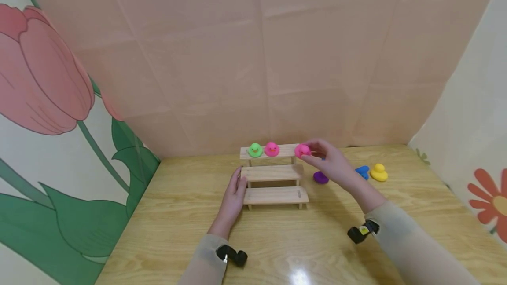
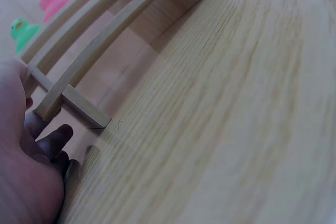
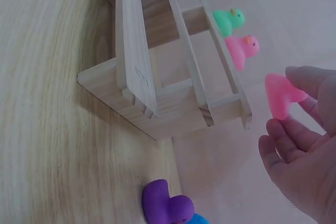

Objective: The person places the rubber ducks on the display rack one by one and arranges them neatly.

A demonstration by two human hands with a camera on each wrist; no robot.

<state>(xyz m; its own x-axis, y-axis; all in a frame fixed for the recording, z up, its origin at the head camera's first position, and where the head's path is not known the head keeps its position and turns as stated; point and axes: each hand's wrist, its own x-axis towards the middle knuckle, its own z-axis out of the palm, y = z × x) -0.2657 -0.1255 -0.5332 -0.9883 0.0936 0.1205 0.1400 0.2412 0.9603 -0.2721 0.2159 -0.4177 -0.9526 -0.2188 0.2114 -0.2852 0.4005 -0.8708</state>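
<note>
A three-step wooden stand (image 1: 273, 173) stands on the table, its left end gripped by my left hand (image 1: 233, 195). In the left wrist view, the fingers (image 2: 55, 142) curl at the end of the stand. My right hand (image 1: 334, 166) pinches a pink rubber duck (image 3: 281, 95) between thumb and fingers, by the right end of the top step. A gap shows between that duck and the stand in the right wrist view. On the top step, a green rubber duck (image 1: 255, 150) sits at the left with another pink duck (image 1: 272, 149) beside it.
To the right of the stand, a purple duck (image 1: 321, 177) lies on the table, partly behind my right hand. Farther right are a blue duck (image 1: 362, 171) and a yellow duck (image 1: 379, 172). A pinkish cloth backdrop (image 1: 261, 56) hangs behind the table.
</note>
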